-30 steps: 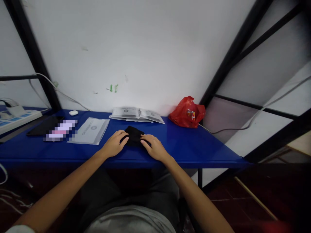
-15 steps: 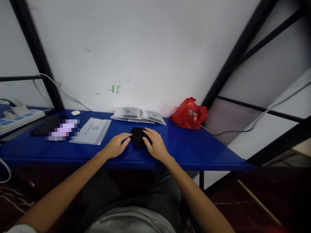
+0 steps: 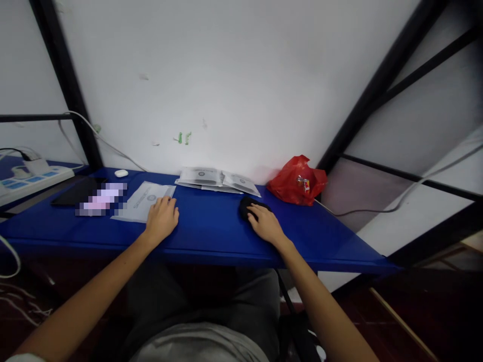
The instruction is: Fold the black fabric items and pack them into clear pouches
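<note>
My left hand [image 3: 162, 219] lies with its fingers on the right edge of a flat white translucent bag [image 3: 140, 203] with grey print. To the right, my right hand [image 3: 265, 222] rests over a small black bundle [image 3: 246, 207], its fingers on top and the thumb at the near side. The hand covers part of the bundle. Several more white printed bags [image 3: 202, 177] lie overlapped along the wall, behind and between my hands.
The blue table [image 3: 211, 241] has a red plastic bag [image 3: 298, 182] at its back right. At the left are a dark tablet [image 3: 77, 192], a blurred-out phone [image 3: 103, 197], a white earphone case [image 3: 121, 173] and a power strip [image 3: 37, 181]. Black metal posts frame the wall.
My left hand has left the black bundle and moved left onto the flat white bag. My right hand has moved right along with the bundle. The view has shifted slightly.
</note>
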The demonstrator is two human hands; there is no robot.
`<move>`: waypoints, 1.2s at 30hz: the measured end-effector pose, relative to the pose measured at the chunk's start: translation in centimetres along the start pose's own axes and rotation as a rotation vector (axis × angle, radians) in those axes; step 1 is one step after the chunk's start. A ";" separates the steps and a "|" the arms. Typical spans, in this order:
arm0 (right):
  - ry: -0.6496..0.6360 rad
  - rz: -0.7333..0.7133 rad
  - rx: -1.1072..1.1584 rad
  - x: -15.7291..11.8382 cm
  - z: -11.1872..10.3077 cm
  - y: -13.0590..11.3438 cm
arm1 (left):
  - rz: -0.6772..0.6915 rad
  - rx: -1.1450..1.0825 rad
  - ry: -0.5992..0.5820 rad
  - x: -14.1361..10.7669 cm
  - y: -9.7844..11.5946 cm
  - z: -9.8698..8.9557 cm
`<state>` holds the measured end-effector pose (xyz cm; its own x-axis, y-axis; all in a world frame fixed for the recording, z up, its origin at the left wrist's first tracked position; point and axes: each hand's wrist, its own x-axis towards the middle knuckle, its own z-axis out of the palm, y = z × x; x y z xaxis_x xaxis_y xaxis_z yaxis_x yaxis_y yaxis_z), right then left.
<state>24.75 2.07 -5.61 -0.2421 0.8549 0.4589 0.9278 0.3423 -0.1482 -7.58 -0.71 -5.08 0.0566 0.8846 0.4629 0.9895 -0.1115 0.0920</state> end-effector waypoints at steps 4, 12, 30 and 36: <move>0.048 0.112 -0.065 -0.6 -0.4 3.1 | -0.164 0.089 -0.095 0.5 -1.3 -0.5; 0.049 0.106 -0.117 -0.9 -0.2 2.7 | -0.117 0.106 -0.248 1.1 -1.7 -1.3; 0.136 -0.454 0.171 -4.3 -4.1 -10.4 | 0.365 -0.062 0.009 0.6 6.3 -2.7; -0.131 -0.293 0.070 -1.8 -2.4 -12.5 | 0.348 -0.211 0.007 1.4 7.3 -2.8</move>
<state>14.27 -4.73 -2.45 -0.5347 0.7574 0.3748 0.7925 0.6033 -0.0886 -0.69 -1.55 -1.34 0.3821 0.7744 0.5043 0.8620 -0.4953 0.1075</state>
